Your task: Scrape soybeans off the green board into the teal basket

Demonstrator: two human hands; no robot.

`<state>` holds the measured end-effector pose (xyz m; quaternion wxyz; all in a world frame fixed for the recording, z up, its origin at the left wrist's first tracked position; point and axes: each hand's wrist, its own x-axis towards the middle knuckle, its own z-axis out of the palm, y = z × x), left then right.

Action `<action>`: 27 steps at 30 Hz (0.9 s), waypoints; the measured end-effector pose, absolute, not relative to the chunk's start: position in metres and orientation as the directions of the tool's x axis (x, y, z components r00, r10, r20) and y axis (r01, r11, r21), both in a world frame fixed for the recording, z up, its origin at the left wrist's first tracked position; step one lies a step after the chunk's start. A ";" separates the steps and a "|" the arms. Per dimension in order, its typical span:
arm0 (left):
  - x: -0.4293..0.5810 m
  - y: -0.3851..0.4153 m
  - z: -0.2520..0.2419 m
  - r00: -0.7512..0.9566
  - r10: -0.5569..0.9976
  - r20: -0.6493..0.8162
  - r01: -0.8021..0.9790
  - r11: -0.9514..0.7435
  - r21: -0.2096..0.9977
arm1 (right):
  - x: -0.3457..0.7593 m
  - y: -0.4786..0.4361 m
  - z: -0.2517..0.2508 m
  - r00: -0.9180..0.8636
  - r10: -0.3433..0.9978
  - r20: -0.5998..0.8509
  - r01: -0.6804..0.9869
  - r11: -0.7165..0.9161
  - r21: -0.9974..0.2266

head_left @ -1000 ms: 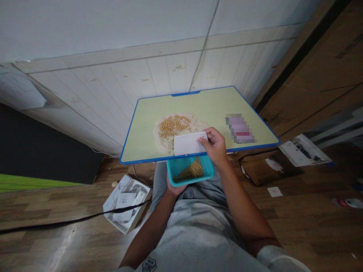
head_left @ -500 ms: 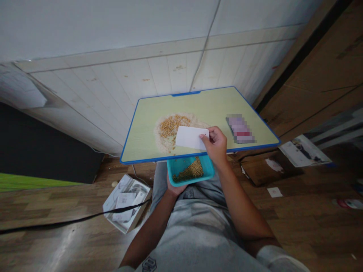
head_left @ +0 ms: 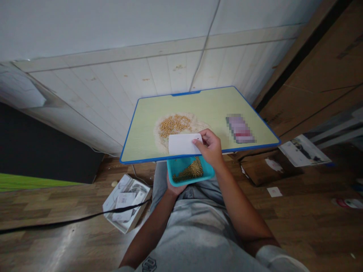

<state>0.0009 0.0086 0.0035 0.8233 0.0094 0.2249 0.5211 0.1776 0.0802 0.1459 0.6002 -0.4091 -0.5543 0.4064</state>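
Between thumb and fingers, my right hand (head_left: 211, 147) pinches a white flat scraper card (head_left: 184, 144) at its right end. The card stands near the table's front edge, just in front of a heap of yellow soybeans (head_left: 172, 124). Pale rice-like grains (head_left: 195, 122) lie around and behind the beans. Below the edge, my left hand (head_left: 175, 187) grips a turquoise plastic tray (head_left: 172, 163) from its left and underside; most of its fingers are hidden. Soybeans (head_left: 190, 172) cover part of the tray's bottom.
The small table (head_left: 147, 109) has a pale green top with a blue rim. A phone (head_left: 240, 129), blurred out, lies on its right side. An open white box (head_left: 129, 204) with papers sits on the floor at left, a cardboard box (head_left: 266, 166) at right.
My right hand and the card have moved left and toward the table's front edge. The tray and my left hand have stayed in place.
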 end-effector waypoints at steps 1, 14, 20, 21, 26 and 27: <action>0.001 0.008 0.005 0.358 0.861 -0.361 -0.853 0.459 0.250 | 0.177 0.081 0.145 0.068 0.940 0.334 -0.022 0.336 -0.942; 0.000 0.008 -0.005 0.331 0.863 -0.380 -0.849 0.449 0.279 | 0.170 0.078 0.145 0.124 0.935 0.331 -0.048 0.339 -0.939; 0.000 0.008 -0.004 0.343 0.868 -0.358 -0.850 0.450 0.275 | 0.169 0.079 0.141 0.155 0.931 0.331 -0.003 0.336 -0.942; 0.000 0.008 -0.004 0.342 0.867 -0.363 -0.849 0.450 0.276 | 0.170 0.080 0.141 0.172 0.928 0.330 0.004 0.335 -0.942; -0.003 0.005 -0.011 0.368 0.855 -0.366 -0.826 0.481 0.292 | 0.176 0.085 0.139 0.271 0.899 0.344 0.041 0.346 -0.937; -0.004 0.005 -0.013 0.377 0.853 -0.362 -0.818 0.489 0.302 | 0.176 0.087 0.138 0.285 0.892 0.350 0.053 0.350 -0.935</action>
